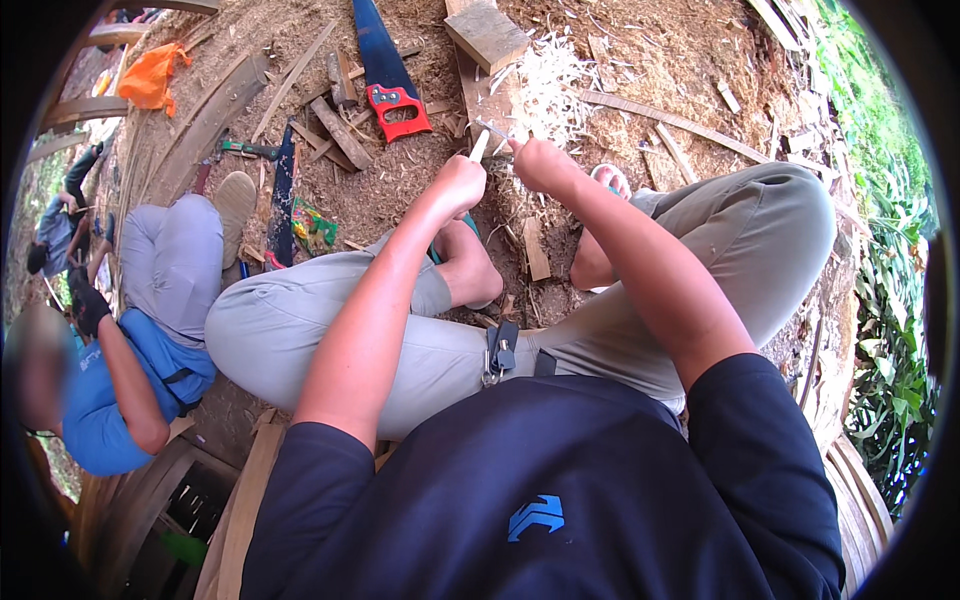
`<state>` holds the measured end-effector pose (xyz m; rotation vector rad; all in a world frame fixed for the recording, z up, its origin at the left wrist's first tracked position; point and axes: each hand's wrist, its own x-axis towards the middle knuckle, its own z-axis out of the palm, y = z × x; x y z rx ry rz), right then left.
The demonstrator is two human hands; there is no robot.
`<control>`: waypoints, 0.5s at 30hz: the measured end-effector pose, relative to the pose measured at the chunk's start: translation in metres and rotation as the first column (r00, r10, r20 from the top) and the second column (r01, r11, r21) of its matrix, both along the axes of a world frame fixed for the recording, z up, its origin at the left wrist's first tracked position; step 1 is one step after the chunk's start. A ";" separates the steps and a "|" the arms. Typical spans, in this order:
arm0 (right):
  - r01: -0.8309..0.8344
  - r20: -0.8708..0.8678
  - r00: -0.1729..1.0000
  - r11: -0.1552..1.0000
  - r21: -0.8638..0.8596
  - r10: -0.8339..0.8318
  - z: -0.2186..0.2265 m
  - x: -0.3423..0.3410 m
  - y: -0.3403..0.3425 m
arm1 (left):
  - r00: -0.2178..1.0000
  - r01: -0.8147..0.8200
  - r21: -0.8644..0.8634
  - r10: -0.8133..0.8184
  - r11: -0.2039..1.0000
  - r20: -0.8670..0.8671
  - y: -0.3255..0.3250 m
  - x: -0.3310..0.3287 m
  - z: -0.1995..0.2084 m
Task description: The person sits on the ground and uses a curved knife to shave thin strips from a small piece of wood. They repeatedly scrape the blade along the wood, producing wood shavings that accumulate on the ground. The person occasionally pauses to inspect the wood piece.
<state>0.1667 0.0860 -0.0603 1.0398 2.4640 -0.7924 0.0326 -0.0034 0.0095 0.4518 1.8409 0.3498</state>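
Note:
My left hand (462,183) is closed around a short pale wooden stick (480,146), whose end sticks up out of the fist. Just to its right, my right hand (543,166) grips a knife; the handle is hidden in the fingers. A thin grey knife blade (492,128) points left from that fist, towards the tip of the stick. Whether blade and wood touch, I cannot tell. Both hands are above a wooden plank (497,105) between my feet, and curled pale shavings (552,92) are heaped beside it on the right.
A wood block (487,36) rests on the plank's far part. Left of it lies a red-handled saw (398,108) among offcuts (340,133). Further left are a hammer (250,149), a second saw (283,200), an orange bag (152,78) and a seated person in blue (130,390).

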 end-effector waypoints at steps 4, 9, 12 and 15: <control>0.219 0.060 0.975 0.973 -0.072 -0.215 0.013 -0.003 0.000 | 0.987 0.148 -0.005 -0.148 0.989 -0.058 0.000 0.004 0.000; 0.077 -0.013 0.997 0.992 -0.098 -0.079 0.003 0.002 0.011 | 0.997 0.052 0.007 -0.051 0.999 -0.054 -0.006 0.003 -0.007; 0.034 -0.065 0.997 0.992 -0.120 -0.042 0.012 0.008 0.024 | 0.998 -0.066 -0.010 0.066 0.998 0.006 -0.005 0.011 0.011; -0.077 -0.088 0.993 0.996 0.038 0.080 0.014 0.014 0.034 | 1.000 0.021 -0.018 -0.021 1.000 -0.018 -0.004 0.012 0.016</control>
